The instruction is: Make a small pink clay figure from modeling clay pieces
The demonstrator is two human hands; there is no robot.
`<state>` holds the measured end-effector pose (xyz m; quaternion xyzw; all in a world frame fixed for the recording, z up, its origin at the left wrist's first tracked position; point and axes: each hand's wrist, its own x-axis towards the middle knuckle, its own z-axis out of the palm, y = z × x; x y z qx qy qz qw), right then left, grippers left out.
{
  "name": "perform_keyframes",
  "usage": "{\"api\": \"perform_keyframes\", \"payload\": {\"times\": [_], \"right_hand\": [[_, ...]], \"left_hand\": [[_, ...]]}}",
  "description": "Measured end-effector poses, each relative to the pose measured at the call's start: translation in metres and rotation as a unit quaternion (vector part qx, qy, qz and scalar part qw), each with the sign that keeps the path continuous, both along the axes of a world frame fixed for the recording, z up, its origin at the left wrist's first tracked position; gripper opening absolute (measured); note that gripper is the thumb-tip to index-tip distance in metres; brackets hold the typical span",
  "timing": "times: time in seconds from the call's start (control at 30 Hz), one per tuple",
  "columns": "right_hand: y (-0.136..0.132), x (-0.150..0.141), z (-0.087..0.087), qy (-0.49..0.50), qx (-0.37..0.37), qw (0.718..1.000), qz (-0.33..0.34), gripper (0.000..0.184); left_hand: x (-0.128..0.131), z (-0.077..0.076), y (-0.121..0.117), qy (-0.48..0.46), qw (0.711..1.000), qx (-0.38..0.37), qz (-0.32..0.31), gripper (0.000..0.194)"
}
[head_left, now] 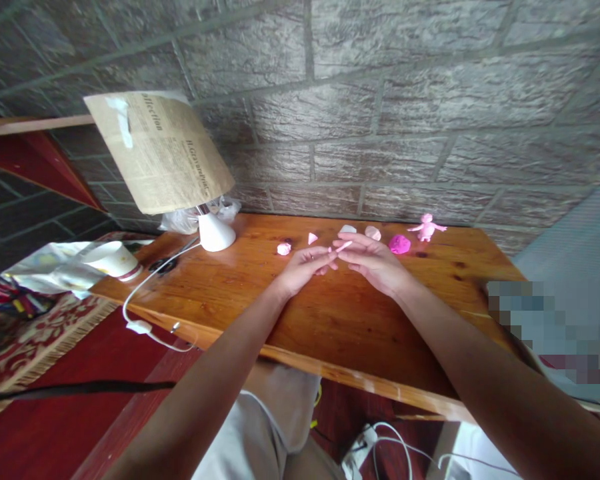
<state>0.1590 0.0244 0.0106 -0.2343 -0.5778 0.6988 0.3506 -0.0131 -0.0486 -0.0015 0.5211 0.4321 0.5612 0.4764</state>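
Above the wooden table, my left hand (303, 268) and my right hand (375, 262) meet at the fingertips. Between them is a small, slim piece of light pink modelling clay (345, 246), with the fingers of both hands closed on it. Just beyond my hands lie a pink clay triangle (313, 237), a white lump (348, 229) and a pale pink lump (373, 233). A light pink ball (283, 249) sits to the left. On the right are a bright pink lump (399, 244) and an upright pink clay figure (427, 228) with its arms out.
A lamp (217, 233) with a paper shade stands on the table's (250, 293) left, its white cord (128, 300) hanging over the front edge. Near it are a paper cup (114, 260) and dark scissors (165, 265). A brick-patterned wall (340, 113) rises behind.
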Motion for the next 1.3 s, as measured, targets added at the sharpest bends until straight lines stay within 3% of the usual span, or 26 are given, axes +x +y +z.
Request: {"api": "perform_keyframes", "payload": {"times": [0.3, 0.53, 0.97, 1.3], "right_hand": [[0.001, -0.003, 0.000, -0.023, 0.020, 0.999, -0.042, 0.047], [0.000, -0.007, -0.002, -0.019, 0.024, 0.999, -0.017, 0.047], [0.004, -0.016, -0.006, 0.008, 0.029, 0.999, -0.025, 0.053], [0.003, -0.014, 0.000, -0.011, 0.018, 0.998, -0.051, 0.046]], "left_hand": [[0.002, 0.003, -0.002, 0.019, 1.000, -0.003, 0.009, 0.044], [-0.002, 0.000, 0.000, 0.026, 0.999, -0.004, 0.017, 0.045], [-0.008, -0.007, 0.006, 0.000, 1.000, -0.011, 0.007, 0.041], [-0.006, -0.005, 0.005, -0.016, 0.999, -0.021, 0.025, 0.042]]}}
